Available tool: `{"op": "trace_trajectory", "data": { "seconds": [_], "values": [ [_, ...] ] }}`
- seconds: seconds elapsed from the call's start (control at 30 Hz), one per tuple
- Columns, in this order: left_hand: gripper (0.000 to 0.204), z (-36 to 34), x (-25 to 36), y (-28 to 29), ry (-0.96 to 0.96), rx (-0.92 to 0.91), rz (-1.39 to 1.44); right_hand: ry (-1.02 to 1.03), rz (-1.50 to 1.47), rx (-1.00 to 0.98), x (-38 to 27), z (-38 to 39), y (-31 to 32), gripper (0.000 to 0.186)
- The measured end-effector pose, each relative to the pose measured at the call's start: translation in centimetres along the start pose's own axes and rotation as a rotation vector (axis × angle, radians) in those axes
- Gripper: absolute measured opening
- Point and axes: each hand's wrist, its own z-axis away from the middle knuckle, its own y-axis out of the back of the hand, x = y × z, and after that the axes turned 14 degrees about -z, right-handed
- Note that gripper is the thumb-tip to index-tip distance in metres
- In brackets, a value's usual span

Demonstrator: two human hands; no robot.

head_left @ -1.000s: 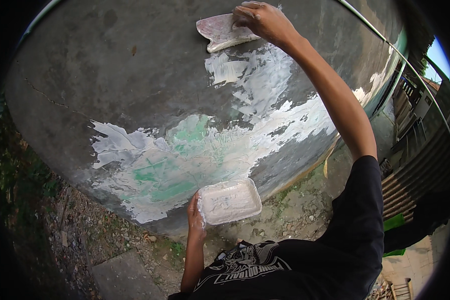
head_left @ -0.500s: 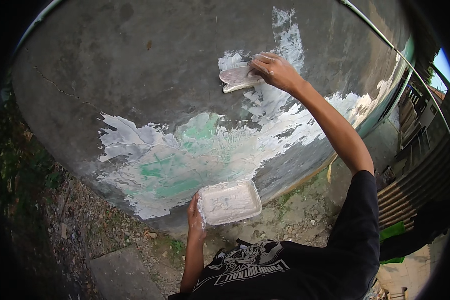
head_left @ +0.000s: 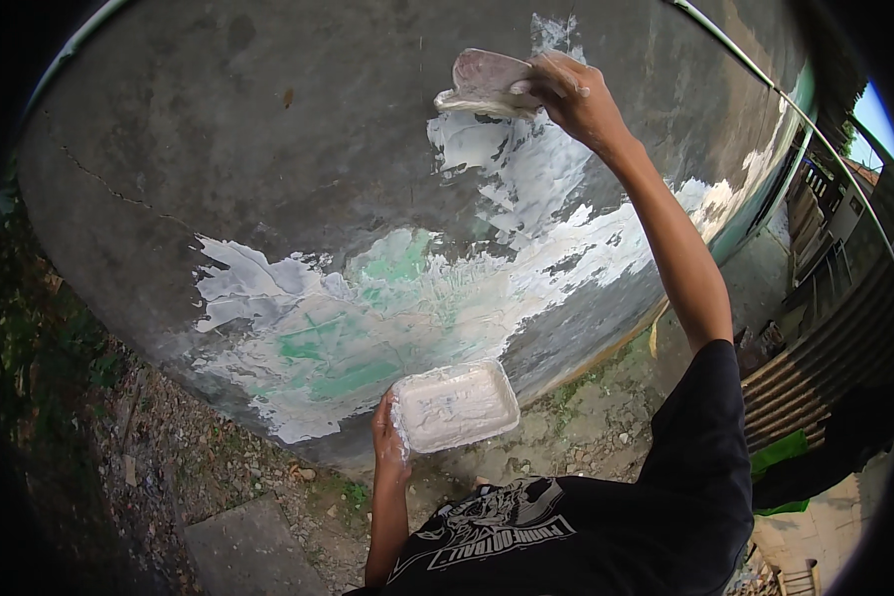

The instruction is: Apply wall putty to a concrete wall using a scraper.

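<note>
Against the grey plastered wall (head_left: 169, 139), my right hand (head_left: 571, 94) grips a pale, pinkish flat spreader (head_left: 489, 74) coated with white paste, held high above a fresh white patch (head_left: 512, 169). Low in front of me my left hand (head_left: 389, 432) holds a shallow white rectangular tray (head_left: 462, 405) by its left side, with a layer of white paste in it. Broad smeared white and pale green areas (head_left: 338, 338) cover the lower part of the wall, and a crack runs across its left side.
A pale pipe (head_left: 725, 45) runs along the upper right of the wall. Rubble-strewn ground (head_left: 268, 487) and a concrete slab (head_left: 248, 546) lie at the wall's foot, greenery (head_left: 50, 338) at the left, corrugated sheet (head_left: 805, 382) and a green object (head_left: 777, 457) at the right.
My right hand and spreader first came down across the upper patch, then moved back up and rightward, leaving more white paste on the wall. My left hand and tray stay nearly still.
</note>
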Motion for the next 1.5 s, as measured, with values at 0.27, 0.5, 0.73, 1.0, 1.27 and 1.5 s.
{"op": "trace_trajectory", "data": {
  "seconds": [0.27,0.5,0.73,1.0,1.27,1.5],
  "values": [
    [0.042,0.2,0.8,0.2,0.050,0.060,0.004,-0.016,0.078,-0.069,2.5,0.9,-1.6,0.023],
    [0.039,0.5,0.8,0.3,0.052,0.054,-0.036,-0.024,0.172,0.023,2.8,-1.9,0.6,0.019],
    [0.036,0.9,0.5,0.3,-0.006,0.028,0.012,-0.081,-0.032,-0.157,1.6,-0.7,1.4,0.017],
    [0.034,0.6,0.9,0.3,0.109,0.059,0.008,0.116,0.102,-0.211,2.2,0.5,-3.2,0.022],
    [0.034,0.7,1.3,-0.1,0.094,0.059,-0.016,0.082,0.076,0.069,2.6,-5.1,1.2,0.017],
    [0.035,0.3,0.8,-0.2,0.094,0.044,-0.002,0.081,-0.119,-0.335,-0.8,0.2,-3.3,0.028]
  ]
}}
